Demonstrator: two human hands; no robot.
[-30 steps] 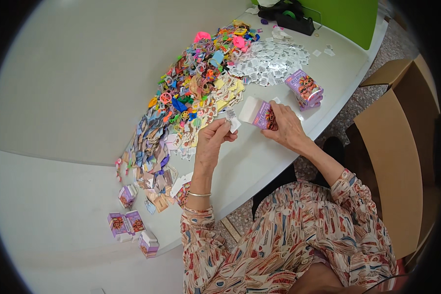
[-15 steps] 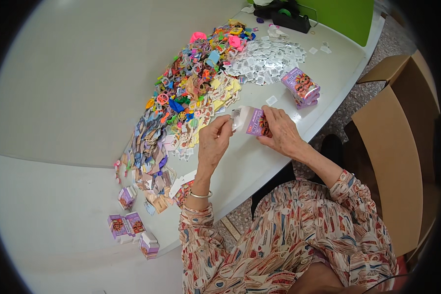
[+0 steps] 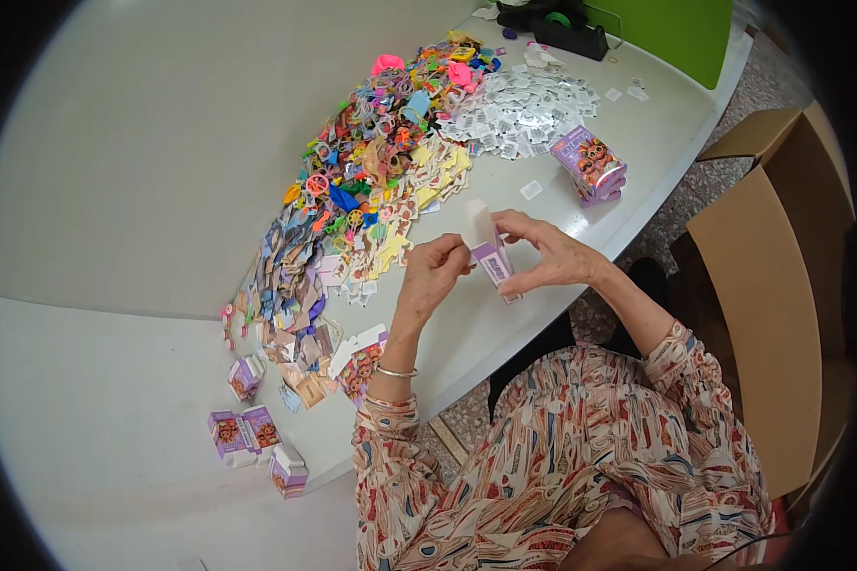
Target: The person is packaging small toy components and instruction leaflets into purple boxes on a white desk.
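In my right hand (image 3: 560,255) is a small purple cardboard box (image 3: 491,266), gripped between the thumb and fingers. The box stands tilted on edge, and its white end flap (image 3: 479,217) sticks up away from me. My left hand (image 3: 438,271) is closed in a pinch right beside the box's left side. What its fingertips hold, if anything, is hidden. A stack of purple boxes (image 3: 590,164) with cartoon figures sits beyond my right hand. Between that stack and the held box lies one small white sticker (image 3: 531,190).
A heap of colourful small toys (image 3: 371,143) runs along the table, with white stickers (image 3: 519,112) and printed cards (image 3: 438,171) beside it. Flattened and folded purple boxes (image 3: 257,428) are at lower left. A black tape dispenser (image 3: 576,40) stands at the back; a cardboard carton (image 3: 762,276) is at right.
The box has been turned from lying flat toward me to standing on edge. My left hand has left the white flap and moved down and right to the box's side.
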